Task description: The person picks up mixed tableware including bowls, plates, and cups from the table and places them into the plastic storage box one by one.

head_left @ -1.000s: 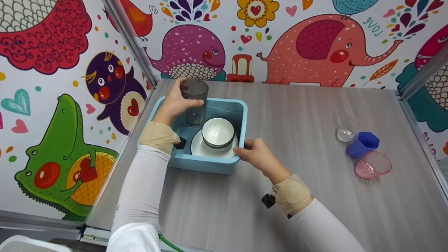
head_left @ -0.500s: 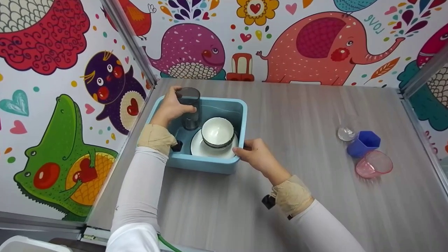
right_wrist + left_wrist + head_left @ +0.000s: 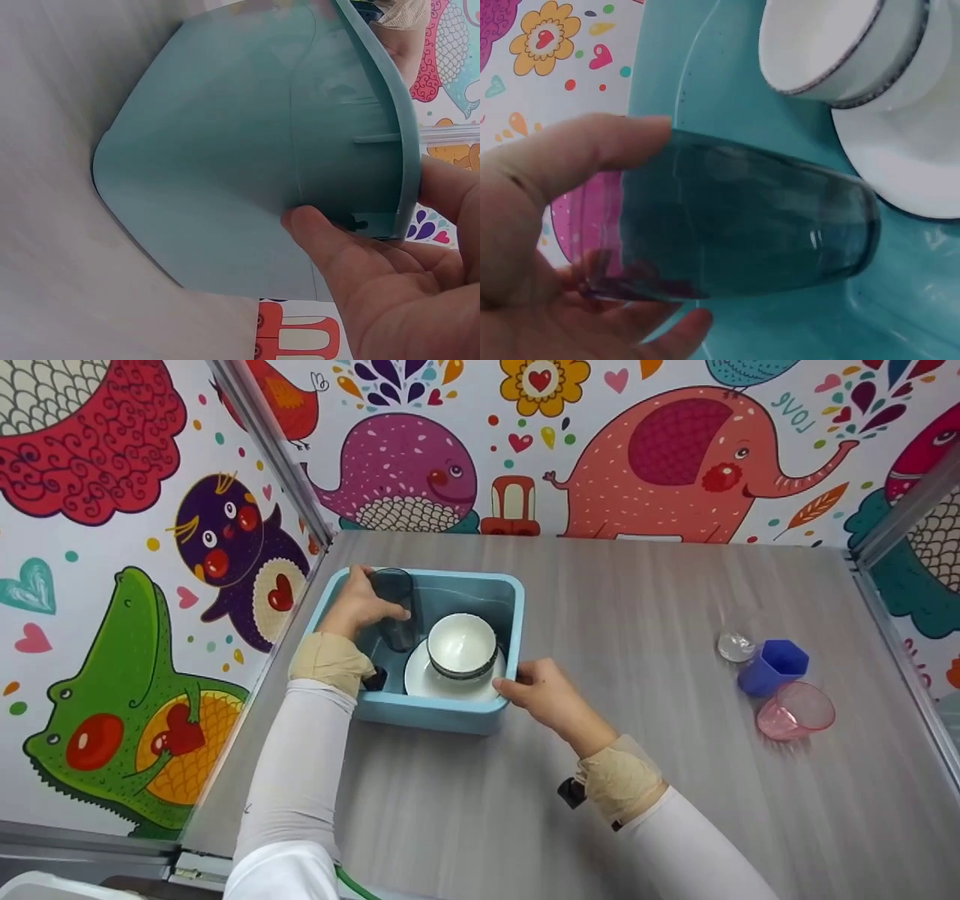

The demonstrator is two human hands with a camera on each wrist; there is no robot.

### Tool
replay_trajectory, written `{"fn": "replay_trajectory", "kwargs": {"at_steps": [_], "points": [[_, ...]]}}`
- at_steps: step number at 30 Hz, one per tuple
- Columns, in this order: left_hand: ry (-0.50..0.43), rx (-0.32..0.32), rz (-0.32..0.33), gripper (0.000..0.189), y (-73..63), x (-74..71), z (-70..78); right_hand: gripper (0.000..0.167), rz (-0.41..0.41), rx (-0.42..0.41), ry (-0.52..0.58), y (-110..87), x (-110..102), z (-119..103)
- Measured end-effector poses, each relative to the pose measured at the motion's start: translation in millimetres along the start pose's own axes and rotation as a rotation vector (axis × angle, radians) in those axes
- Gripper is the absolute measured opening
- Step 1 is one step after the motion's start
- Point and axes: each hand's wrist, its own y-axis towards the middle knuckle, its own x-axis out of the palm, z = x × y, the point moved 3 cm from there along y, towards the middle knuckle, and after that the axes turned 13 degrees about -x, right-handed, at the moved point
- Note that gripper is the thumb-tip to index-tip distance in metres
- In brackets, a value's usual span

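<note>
In the head view, my left hand [image 3: 356, 606] holds a dark see-through cup [image 3: 399, 634] inside the light-blue plastic basin [image 3: 427, 706]. The left wrist view shows the thumb on one side of this cup [image 3: 757, 217] and fingers on the other, close to its mouth. Whether its base touches the basin floor I cannot tell. Stacked white bowls [image 3: 461, 641] with dark rims sit on a white plate [image 3: 426, 681] in the basin, right of the cup. At the basin's front right corner, my right hand [image 3: 551, 697] grips the rim, fingers against the outer wall [image 3: 210, 165].
To the right on the grey wood-look table [image 3: 637, 607] stand a clear glass [image 3: 736, 645], a blue hexagonal cup [image 3: 772, 667] and a pink see-through cup [image 3: 796, 711], close together. Cartoon-patterned panels [image 3: 637, 457] border the table at the back and sides. A white container [image 3: 67, 886] shows at the lower left.
My left hand has lowered the dark cup deeper into the basin, toward its left side. The right hand keeps its grip on the rim, and the basin stays in place.
</note>
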Motion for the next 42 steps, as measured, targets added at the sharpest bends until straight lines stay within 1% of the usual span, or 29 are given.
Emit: {"fn": "replay_trajectory", "kwargs": {"at_steps": [8, 11, 15, 18, 23, 26, 30, 34, 42], "points": [[0.044, -0.052, -0.013, 0.106, -1.2, -3.2, -9.9, 0.023, -0.005, -0.016, 0.011, -2.0, 5.1, 1.5], [0.061, -0.063, -0.002, 0.106, -0.9, -6.1, -9.9, 0.022, -0.001, -0.024, 0.009, -1.3, 5.4, 0.8], [0.087, -0.066, 0.033, 0.105, 1.7, -6.6, -9.9, 0.023, 0.007, -0.038, 0.014, -1.5, 5.1, 0.2], [0.090, -0.062, 0.043, 0.105, 4.1, -3.8, -13.6, 0.023, 0.009, -0.040, 0.020, -2.9, 5.3, -0.4], [0.113, -0.082, 0.023, 0.103, 5.9, 0.6, -21.0, 0.026, -0.002, -0.043, 0.033, -4.1, 6.7, -1.3], [0.150, -0.073, 0.034, 0.103, 6.6, 3.0, -22.1, 0.027, 0.007, -0.036, 0.040, -3.7, 6.4, -1.0], [0.159, -0.057, 0.046, 0.103, 8.1, 6.9, -21.2, 0.025, 0.030, -0.025, 0.029, -3.3, 5.0, 0.2], [0.137, -0.073, 0.033, 0.106, 10.0, 10.0, -22.6, 0.024, 0.031, -0.023, 0.018, -3.4, 3.8, 0.4], [0.135, -0.100, -0.007, 0.113, 15.0, 14.8, -24.9, 0.025, 0.042, -0.004, 0.023, -1.9, 1.2, 3.7]]}}
